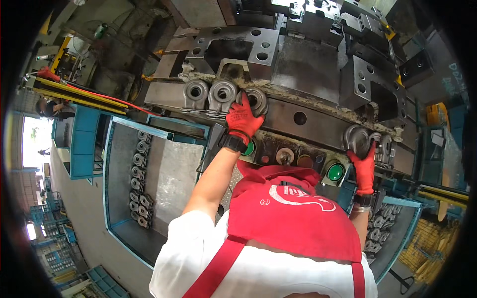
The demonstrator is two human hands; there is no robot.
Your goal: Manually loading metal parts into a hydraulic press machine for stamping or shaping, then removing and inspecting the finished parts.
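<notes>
Head camera, looking down. What do you see?

— Two hands in red gloves, up on a big grey press (pixel 308 64).

— What is the left hand (pixel 242 120) doing?

— Its fingers are spread over a round grey metal ring part (pixel 257 99) and wrap its edge. Two more ring parts (pixel 208 94) sit in a row just past the thumb side of that hand, and they do not touch the glove.

— And the right hand (pixel 364 168)?

— Its fingers are curled on another grey ring part (pixel 357 139), gripping it from below. More small metal bits sit just past its fingertips (too blurry to name).

— What is under the hands?

— Near the left wrist is a green round button (pixel 250 148). Another green button (pixel 336 172) sits just beside the right hand, on its inner side. Between the two hands is a row of round knobs (pixel 285 156).

— Anything lower down?

— A blue bin (pixel 114 149) with more ring parts stacked in a line, well below the left fingers. A second blue bin (pixel 397 238) of parts sits under the right wrist.
</notes>
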